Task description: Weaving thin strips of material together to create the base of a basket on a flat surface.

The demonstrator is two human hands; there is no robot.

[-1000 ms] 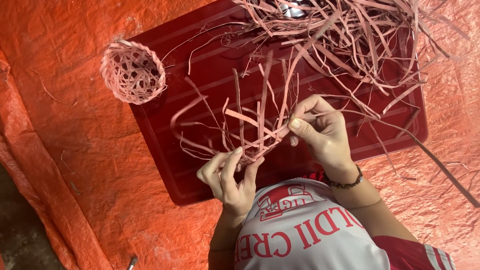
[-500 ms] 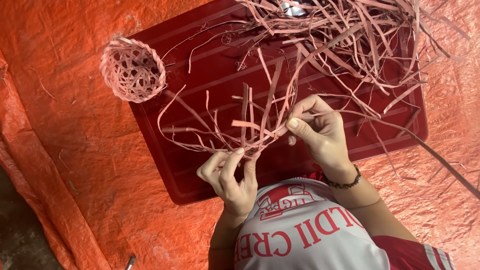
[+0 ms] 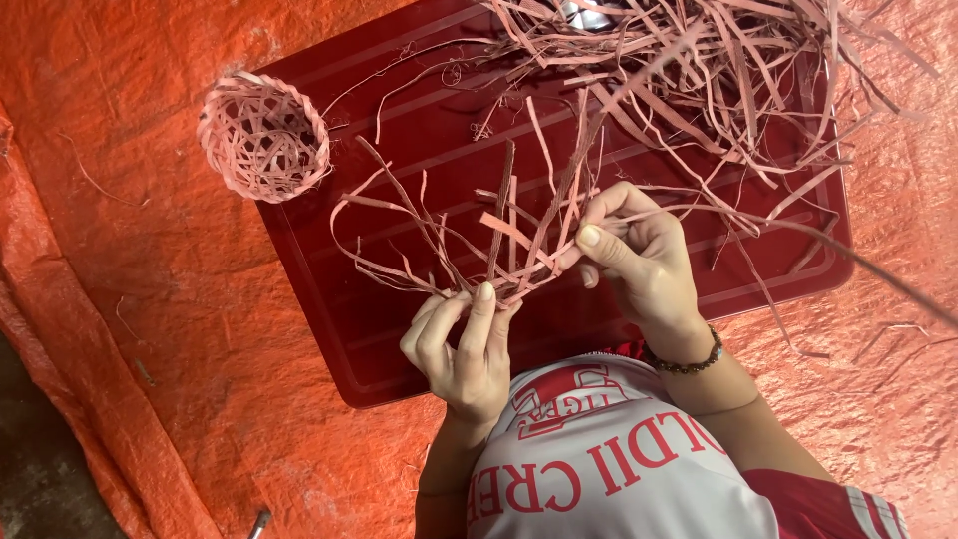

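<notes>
Pinching the crossed strips [image 3: 504, 240], left hand [image 3: 461, 344] at 6 o'clock and right hand [image 3: 639, 250] at 3 grip where they overlap; they look light, springy, easily kinked.

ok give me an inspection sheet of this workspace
surface: dark red tray on an orange tarp
job's things: half-woven pink strips held above the tray
clutter: small woven basket at the tray's corner; loose strip pile
grippers: left hand pinches the weave's near edge; right hand grips strips beside it
cables: nothing seen
surroundings: dark ground past the tarp
</notes>
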